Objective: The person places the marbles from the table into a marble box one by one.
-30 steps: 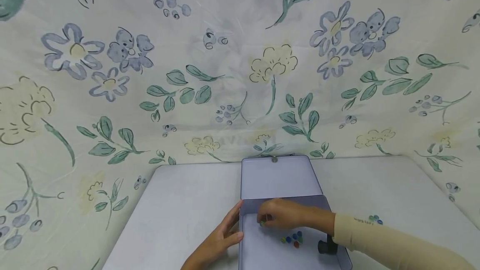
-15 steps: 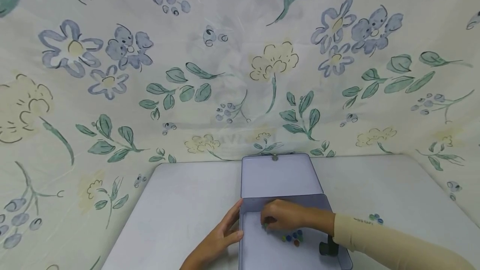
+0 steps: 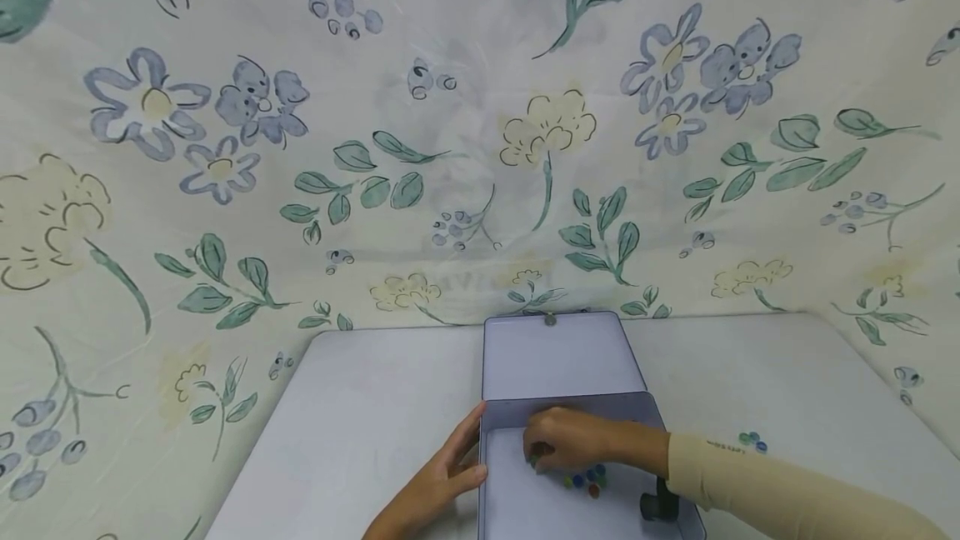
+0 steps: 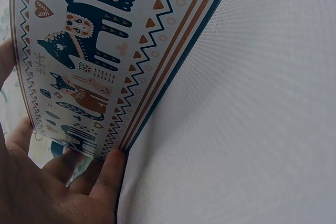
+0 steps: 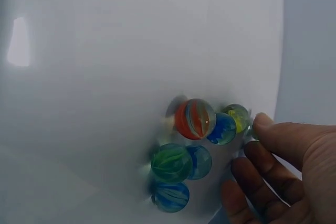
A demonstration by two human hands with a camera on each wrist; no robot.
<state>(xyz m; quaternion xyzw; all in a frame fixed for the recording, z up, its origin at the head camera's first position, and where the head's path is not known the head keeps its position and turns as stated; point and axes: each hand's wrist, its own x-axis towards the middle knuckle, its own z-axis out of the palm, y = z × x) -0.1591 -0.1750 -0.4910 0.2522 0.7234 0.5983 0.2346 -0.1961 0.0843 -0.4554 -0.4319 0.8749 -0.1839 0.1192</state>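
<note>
A pale metal box [image 3: 482, 515] stands with its lid [image 3: 558, 357] folded back. My left hand [image 3: 435, 477] rests along the box's left outer wall, fingers fairly straight; that wall carries a printed animal pattern [image 4: 79, 40] in the left wrist view. Inside the box, my right hand [image 3: 566, 440] pinches a small greenish marble [image 5: 255, 132] between thumb and finger, mostly hidden by the fingertips. Beside it several glass marbles lie in a cluster on the box floor: an orange-striped marble [image 5: 195, 119], a yellow marble [image 5: 238, 116], a green marble [image 5: 171, 163] and blue marbles [image 5: 170, 196].
Several loose marbles [image 3: 752, 442] lie on the white table [image 3: 382, 390], right of the box beyond the sleeve. A black device [image 3: 660, 507] hangs under the right wrist. Floral cloth [image 3: 450, 148] rises behind the table.
My right hand has shifted slightly right and nearer to me, toward the marble cluster, with the marble in its fingertips. The left hand stays on the box wall.
</note>
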